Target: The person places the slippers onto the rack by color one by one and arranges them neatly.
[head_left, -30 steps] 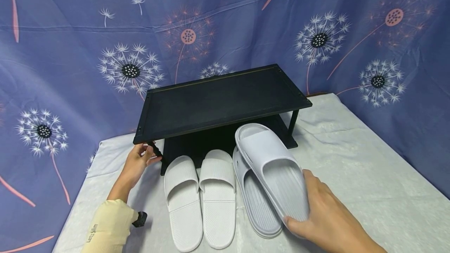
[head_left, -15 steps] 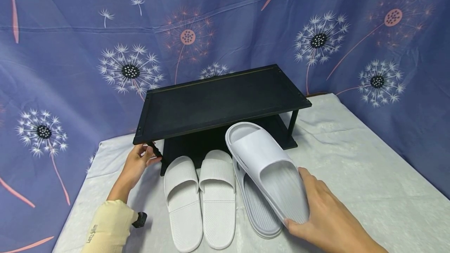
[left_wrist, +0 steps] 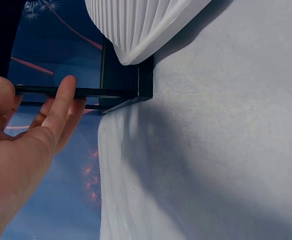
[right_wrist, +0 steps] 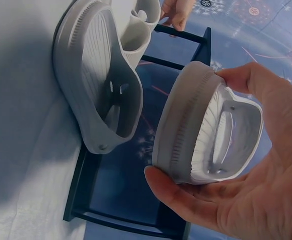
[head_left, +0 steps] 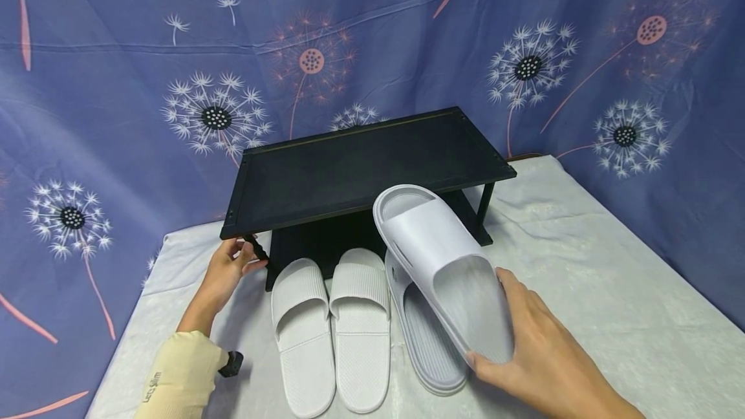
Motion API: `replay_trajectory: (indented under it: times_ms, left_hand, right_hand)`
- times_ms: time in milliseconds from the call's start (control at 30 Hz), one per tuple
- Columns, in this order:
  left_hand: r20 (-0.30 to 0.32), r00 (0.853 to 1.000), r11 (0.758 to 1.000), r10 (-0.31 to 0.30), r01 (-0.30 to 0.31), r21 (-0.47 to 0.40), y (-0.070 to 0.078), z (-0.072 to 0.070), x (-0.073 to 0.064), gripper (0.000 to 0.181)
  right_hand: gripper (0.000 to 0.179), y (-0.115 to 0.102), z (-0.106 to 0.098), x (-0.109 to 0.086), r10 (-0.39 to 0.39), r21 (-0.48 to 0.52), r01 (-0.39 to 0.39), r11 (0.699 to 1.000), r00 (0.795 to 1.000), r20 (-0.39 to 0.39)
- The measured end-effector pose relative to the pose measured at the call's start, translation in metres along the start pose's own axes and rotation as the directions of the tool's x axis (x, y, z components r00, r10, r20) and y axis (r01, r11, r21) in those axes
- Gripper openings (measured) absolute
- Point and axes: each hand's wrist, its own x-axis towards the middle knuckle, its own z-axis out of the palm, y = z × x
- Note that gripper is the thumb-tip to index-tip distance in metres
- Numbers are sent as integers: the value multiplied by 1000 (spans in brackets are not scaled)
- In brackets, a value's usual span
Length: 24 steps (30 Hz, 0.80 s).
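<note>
My right hand (head_left: 541, 348) grips a grey slide slipper (head_left: 433, 231) by its heel end, thumb on one side and fingers on the other. The slipper is raised with its toe tilted up, overlapping the front edge of a small black shoe rack (head_left: 367, 163) in the head view. Partly under it lies the matching grey slipper (head_left: 435, 344). To the left, a pair of white slippers, the left one (head_left: 308, 364) and the right one (head_left: 363, 361), stands side by side, toes at the rack. My left hand (head_left: 226, 273) holds the rack's front left post (left_wrist: 100, 92) between thumb and fingers.
A pale cloth (head_left: 611, 290) covers the table under everything. Behind hangs a blue curtain (head_left: 407, 50) with dandelion prints. The rack has a low bottom shelf (head_left: 326, 238) under its top board. A small black object (head_left: 231, 363) sits by the left sleeve.
My right hand has swung the grey slipper's toe left, then tilted it up and forward over the rack's front edge. The left hand and the other slippers have not moved.
</note>
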Motion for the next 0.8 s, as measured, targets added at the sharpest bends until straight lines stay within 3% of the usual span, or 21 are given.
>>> replay_trajectory:
  times_ms: [133, 267, 400, 500, 533, 700, 800]
  left_hand:
    - [-1, 1000, 1000, -23, 23, 10, 5, 1, -2, 31]
    - [11, 1000, 1000, -3, 3, 26, 2, 0, -1, 37]
    - [38, 998, 997, 58, -56, -50, -25, -11, 8, 43]
    - [50, 995, 993, 81, -76, -93, -36, -15, 12, 44]
    - [45, 996, 993, 81, -76, -88, -35, -14, 12, 44]
    - [10, 1000, 1000, -1, 1, 25, 6, 2, -2, 43]
    - [4, 1000, 1000, -13, 13, 24, 10, 3, -3, 42]
  right_hand:
    - [111, 0, 0, 2, -38, 12, 39, 999, 997, -69]
    - [108, -2, -2, 6, -20, 29, 23, 999, 997, -79]
    - [105, -3, -6, 12, 18, 56, -14, 998, 997, -76]
    - [104, -3, -10, 18, 46, 67, -41, 997, 996, -75]
    - [103, -3, -11, 20, 59, 69, -54, 996, 995, -75]
    - [103, -2, -19, 32, 100, 73, -96, 993, 993, -62]
    - [100, 0, -23, 40, 96, 75, -91, 993, 993, -63]
